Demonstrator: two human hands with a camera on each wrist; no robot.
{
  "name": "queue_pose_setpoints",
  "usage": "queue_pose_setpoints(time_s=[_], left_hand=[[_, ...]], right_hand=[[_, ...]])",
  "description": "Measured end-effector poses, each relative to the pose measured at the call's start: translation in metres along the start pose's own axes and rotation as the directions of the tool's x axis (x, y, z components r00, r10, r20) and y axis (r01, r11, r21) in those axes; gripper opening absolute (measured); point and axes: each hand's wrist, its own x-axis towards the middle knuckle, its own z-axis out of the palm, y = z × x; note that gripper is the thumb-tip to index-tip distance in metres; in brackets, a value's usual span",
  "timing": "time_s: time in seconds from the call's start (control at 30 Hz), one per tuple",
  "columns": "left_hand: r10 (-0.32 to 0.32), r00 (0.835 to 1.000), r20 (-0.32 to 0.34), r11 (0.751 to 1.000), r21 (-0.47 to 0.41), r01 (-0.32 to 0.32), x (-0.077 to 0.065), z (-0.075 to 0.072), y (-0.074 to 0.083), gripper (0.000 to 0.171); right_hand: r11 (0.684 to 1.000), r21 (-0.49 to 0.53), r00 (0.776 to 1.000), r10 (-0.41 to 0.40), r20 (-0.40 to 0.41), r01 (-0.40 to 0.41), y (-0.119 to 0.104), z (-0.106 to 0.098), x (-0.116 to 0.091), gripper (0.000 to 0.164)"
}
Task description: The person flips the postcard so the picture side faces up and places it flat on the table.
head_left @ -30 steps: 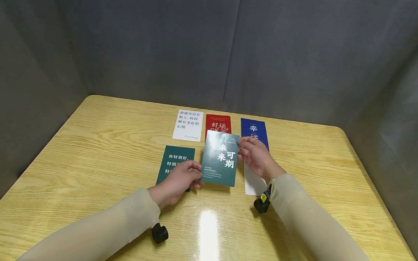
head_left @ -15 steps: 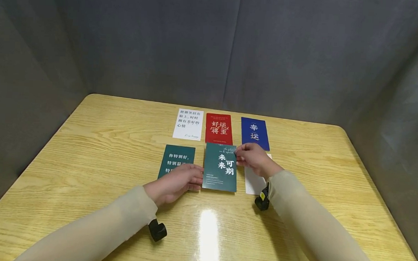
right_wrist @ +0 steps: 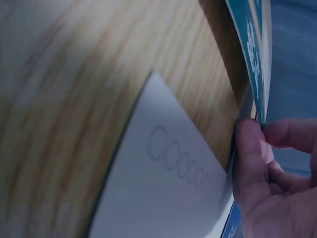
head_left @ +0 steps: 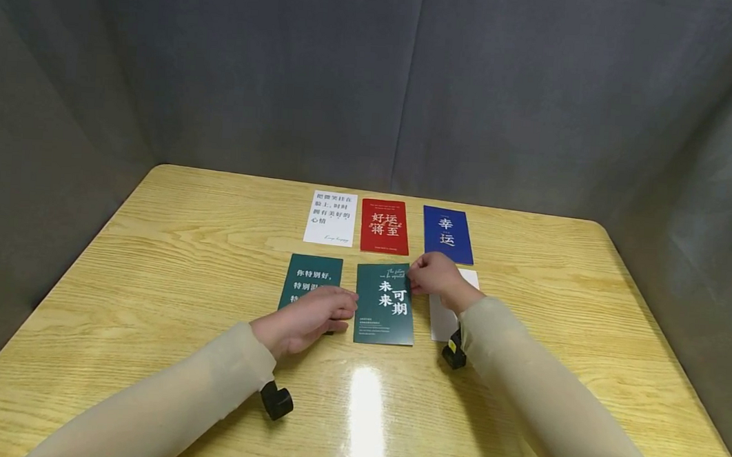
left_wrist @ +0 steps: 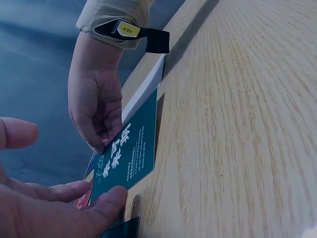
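A dark green postcard (head_left: 376, 319) with white characters lies between my hands, close over the table. My right hand (head_left: 440, 279) pinches its upper right corner between thumb and fingers, as the right wrist view shows of the card's edge (right_wrist: 250, 54). In the left wrist view a shadow runs beneath the card (left_wrist: 141, 144). My left hand (head_left: 312, 317) is at its left edge, fingers loosely extended and fingertips right beside it. Under that left hand lies a second green card (head_left: 310, 275), partly covered. A white card (head_left: 442, 322) lies below my right hand, partly hidden by it.
Behind, a white card with text (head_left: 331, 218), a red card (head_left: 385, 227) and a blue card (head_left: 448, 234) lie in a row. The wooden table (head_left: 184, 267) has grey fabric walls (head_left: 274, 79) around its back and sides.
Both hands brought the green postcard down and toward the near edge, from tilted up to nearly flat, uncovering the red card. My left fingers have let go of its left edge.
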Motion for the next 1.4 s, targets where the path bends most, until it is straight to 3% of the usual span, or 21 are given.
queue_pose_setpoints(time_s=[0.17,0.27,0.47,0.7,0.93,1.17,1.4], left_hand=[[0.012,1.000,0.013,1.000,0.016,-0.012,-0.001,0.002,0.001,0.052],[0.016,1.000,0.025,1.000,0.024,-0.017,-0.002,0.004,0.001,0.052],[0.005,1.000,0.007,1.000,0.014,-0.005,0.001,0.007,0.002,0.053],[0.009,1.000,0.011,1.000,0.027,-0.009,0.002,0.008,0.001,0.056],[0.028,0.999,0.025,0.999,0.021,-0.029,0.000,0.011,0.003,0.057],[0.080,0.996,0.038,0.997,-0.014,-0.079,0.004,0.025,0.004,0.049],[0.057,0.997,0.047,0.997,-0.060,-0.054,0.010,0.042,0.006,0.046]], right_hand=[[0.987,-0.158,1.000,-0.020,-0.018,0.017,-0.003,-0.001,-0.004,0.013],[0.981,-0.195,1.000,-0.006,-0.021,0.002,-0.003,-0.002,-0.005,0.013],[0.992,-0.111,0.999,0.050,-0.013,-0.051,-0.001,-0.002,-0.003,0.012],[0.979,-0.202,1.000,-0.016,-0.008,0.014,-0.003,-0.006,-0.008,0.017],[0.995,-0.093,1.000,-0.021,0.010,0.022,0.002,-0.018,-0.010,0.021],[1.000,-0.005,1.000,0.002,0.000,-0.002,0.007,-0.038,-0.016,0.026],[1.000,-0.024,1.000,0.006,-0.019,-0.006,0.014,-0.059,-0.023,0.028]])
